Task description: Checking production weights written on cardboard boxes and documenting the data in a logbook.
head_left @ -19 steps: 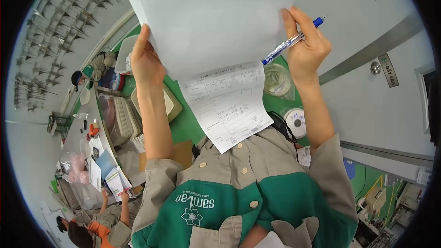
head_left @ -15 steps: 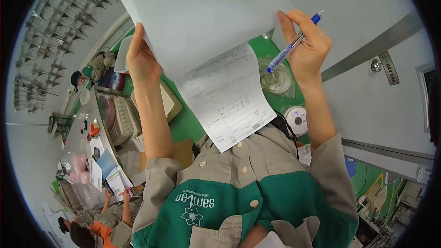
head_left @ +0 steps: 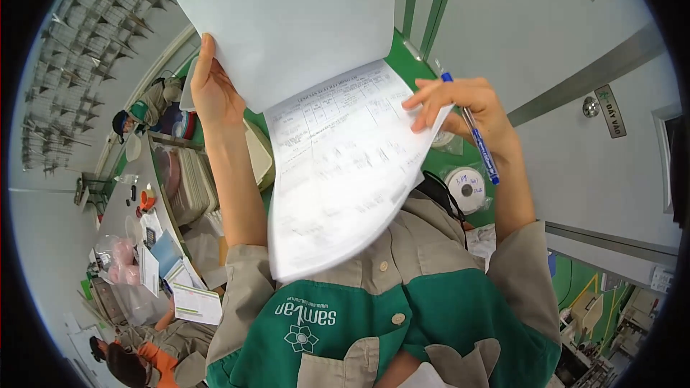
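Far left, a co-worker (head_left: pixel 169 363) at a table (head_left: pixel 115 208), well apart from the papers. Nearer, left hand (head_left: pixel 219 100) closed on the left edge of the upper sheets (head_left: pixel 302 21), thumb in front, other fingers partly hidden behind; cannot tell how firmly. Could drop or tilt those pages by slackening that thumb, or crease the edge by pinching too hard. Beyond the wrist, a bin (head_left: pixel 260 158), low down; could lose a loose page near there. Mid-view, hanging below the upper sheets and in front of the shirt (head_left: pixel 424 244), the printed sheet (head_left: pixel 338 165), bowed and blurred along the bottom. Could kink or tear near the top by pulling sideways, or crumple against the shirt by dipping lower. Farther right, right hand (head_left: pixel 481 100) half-curled, 1 pen (head_left: pixel 480 147) lodged among the fingers, fingertips over the sheet's right edge; cannot tell pinching from mere touching. Could let the pen slip by spreading those fingers, or mark or snag paper by turning it inward. Just below, a reel (head_left: pixel 467 190), within reach of a falling pen
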Tool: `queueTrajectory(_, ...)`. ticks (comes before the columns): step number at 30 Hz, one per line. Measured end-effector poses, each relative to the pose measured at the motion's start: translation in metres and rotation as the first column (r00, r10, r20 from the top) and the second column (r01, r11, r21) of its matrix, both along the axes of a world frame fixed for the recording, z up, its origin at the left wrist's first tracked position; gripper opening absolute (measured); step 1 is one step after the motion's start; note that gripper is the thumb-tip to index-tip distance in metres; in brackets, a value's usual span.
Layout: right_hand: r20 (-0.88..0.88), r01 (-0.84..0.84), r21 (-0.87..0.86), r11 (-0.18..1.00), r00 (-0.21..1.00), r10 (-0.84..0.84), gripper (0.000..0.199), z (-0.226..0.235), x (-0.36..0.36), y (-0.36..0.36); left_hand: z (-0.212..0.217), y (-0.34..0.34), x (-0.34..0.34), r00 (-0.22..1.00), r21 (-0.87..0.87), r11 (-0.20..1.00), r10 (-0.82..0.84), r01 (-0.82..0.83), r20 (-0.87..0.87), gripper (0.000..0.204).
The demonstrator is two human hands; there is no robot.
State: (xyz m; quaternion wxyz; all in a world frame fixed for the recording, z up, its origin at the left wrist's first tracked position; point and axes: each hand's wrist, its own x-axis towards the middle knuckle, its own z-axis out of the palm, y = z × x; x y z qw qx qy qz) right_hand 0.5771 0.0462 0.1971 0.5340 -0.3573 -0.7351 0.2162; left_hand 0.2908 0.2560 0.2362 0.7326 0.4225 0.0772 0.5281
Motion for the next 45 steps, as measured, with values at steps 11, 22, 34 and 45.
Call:
queueTrajectory(11, -0.319, 0.535, -0.108, 0.838, 0.779, -0.539, 0.029, 0.027, 0.012, 0.053, 0.001, 0.001, 0.007, 0.99, 0.038, 0.99, -0.138, 0.136, 0.044, 0.027)
queueTrajectory(22, -0.354, 0.52, -0.105, 0.848, 0.777, -0.521, 0.028, 0.064, -0.001, 0.085, 0.004, -0.002, 0.009, 0.977, 0.034, 0.979, -0.202, 0.2, 0.068, 0.028)
queueTrajectory(34, -0.156, 0.266, -0.41, 0.872, 0.922, -0.354, 0.083, -0.03, 0.007, 0.087, 0.013, 0.013, 0.004, 0.953, 0.057, 0.969, -0.248, 0.242, 0.175, 0.032)
queueTrajectory(45, -0.299, 0.245, -0.156, 0.957, 0.912, -0.282, 0.027, -0.045, 0.013, 0.064, 0.04, 0.08, 0.021, 0.911, 0.215, 0.976, 0.115, -0.03, -0.397, 0.046)
